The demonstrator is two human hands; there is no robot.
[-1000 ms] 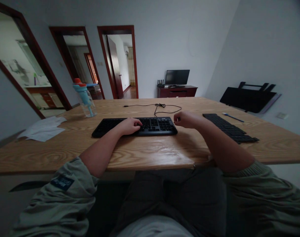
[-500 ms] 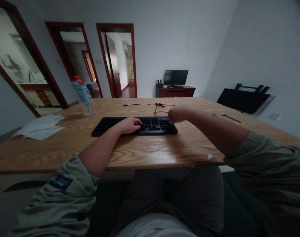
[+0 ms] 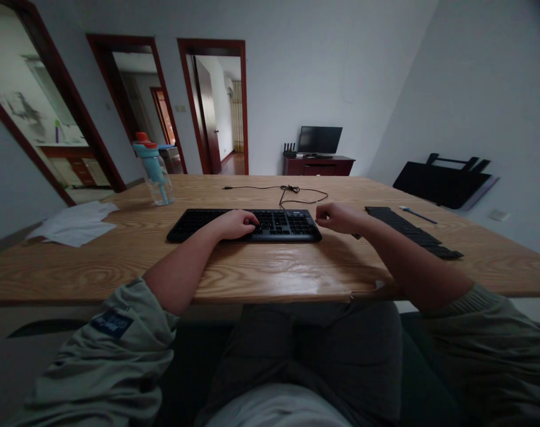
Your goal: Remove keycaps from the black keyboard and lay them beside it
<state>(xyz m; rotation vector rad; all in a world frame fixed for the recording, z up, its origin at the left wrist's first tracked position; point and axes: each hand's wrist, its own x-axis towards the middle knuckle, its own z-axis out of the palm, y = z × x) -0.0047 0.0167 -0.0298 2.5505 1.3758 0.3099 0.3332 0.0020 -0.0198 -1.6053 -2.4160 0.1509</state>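
Black wired keyboard (image 3: 270, 224): lies mid-table on the wooden table (image 3: 261, 273), its cable running to the far side. Left hand (image 3: 234, 225): fingers curled, resting on the keys, gripping nothing. Right hand (image 3: 338, 217): loosely closed just right of the keyboard, whether it pinches anything cannot be told; a second black keyboard (image 3: 412, 231) lies farther right.

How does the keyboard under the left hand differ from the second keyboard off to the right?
The keyboard under the left hand lies square to the table edge, with its cable trailing behind it. The second keyboard lies angled away, untouched, no cable visible. The right hand hovers curled between them. Both are black and flat on the wooden table.
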